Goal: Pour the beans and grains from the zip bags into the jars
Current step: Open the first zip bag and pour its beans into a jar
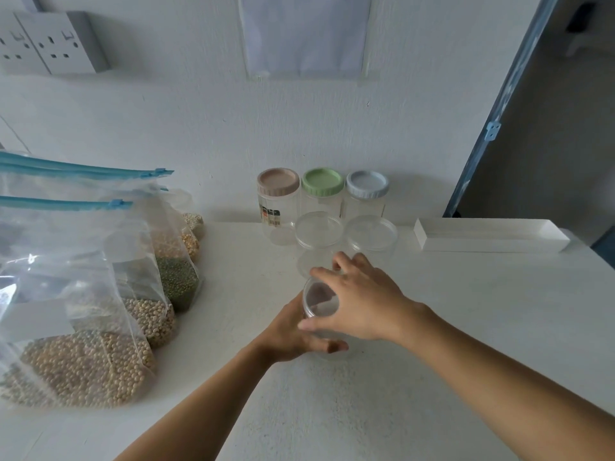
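Note:
A clear jar (320, 302) with a clear lid stands on the white table (432, 327), near the middle. My left hand (293, 334) wraps round its body from the left. My right hand (359, 301) grips the lid from above, fingers spread round its rim. Several zip bags (83, 294) with blue sliders lie at the left, holding pale beans, green beans (176, 281) and yellow grains (173, 241). Behind stand two clear-lidded jars (318, 231) (372, 236) and three taller jars with pink (278, 182), green (322, 182) and blue-grey lids (367, 184).
A long white box (489, 236) lies at the back right of the table. The wall stands close behind the jars, with sockets (50, 44) at upper left. A dark doorway (549, 128) opens to the right.

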`<state>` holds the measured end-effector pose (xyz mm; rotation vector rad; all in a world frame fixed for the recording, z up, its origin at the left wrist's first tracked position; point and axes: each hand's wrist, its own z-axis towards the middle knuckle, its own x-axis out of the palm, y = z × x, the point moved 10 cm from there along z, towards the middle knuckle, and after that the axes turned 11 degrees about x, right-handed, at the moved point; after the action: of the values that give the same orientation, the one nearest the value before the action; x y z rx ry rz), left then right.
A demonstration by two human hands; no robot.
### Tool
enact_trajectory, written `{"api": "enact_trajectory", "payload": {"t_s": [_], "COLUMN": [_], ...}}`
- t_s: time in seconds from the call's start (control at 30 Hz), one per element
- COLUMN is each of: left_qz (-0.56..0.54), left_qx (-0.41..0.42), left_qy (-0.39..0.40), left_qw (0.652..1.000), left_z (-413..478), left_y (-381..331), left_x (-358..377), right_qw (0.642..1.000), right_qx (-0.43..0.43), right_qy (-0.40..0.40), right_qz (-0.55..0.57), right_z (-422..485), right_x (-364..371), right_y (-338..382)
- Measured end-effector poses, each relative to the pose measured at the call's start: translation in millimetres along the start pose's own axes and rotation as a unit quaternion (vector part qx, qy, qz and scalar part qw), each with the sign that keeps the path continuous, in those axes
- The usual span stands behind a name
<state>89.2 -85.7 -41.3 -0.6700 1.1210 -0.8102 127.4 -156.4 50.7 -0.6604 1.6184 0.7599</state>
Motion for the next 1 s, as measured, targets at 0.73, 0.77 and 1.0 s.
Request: {"api": "enact_trajectory", "payload": {"t_s": [0.73,0.77,1.0], "left_qz": [-0.06,-0.063,-0.096], "left_qx": [-0.066,-0.068,-0.087], "left_qy": [-0.025,-0.026,-0.021], "left_qw": [0.996,0.995,0.991], "left_z": [7.5,9.1,21.5], "left_y": [9.8,8.9,-0.7], "left_x": [22.8,25.7,53.2], "right_qw": [0.725,0.729,0.772], "right_qx": [0.202,0.226,0.323], "right_qy": [-0.16,-0.154,-0.159], "right_qz": [0.639,0.628,0.524], "right_z": [-20.6,-23.1,-36.2], "right_x": [9.4,21.5,83.5], "right_y": [-163.3,-174.6,-239.7]}}
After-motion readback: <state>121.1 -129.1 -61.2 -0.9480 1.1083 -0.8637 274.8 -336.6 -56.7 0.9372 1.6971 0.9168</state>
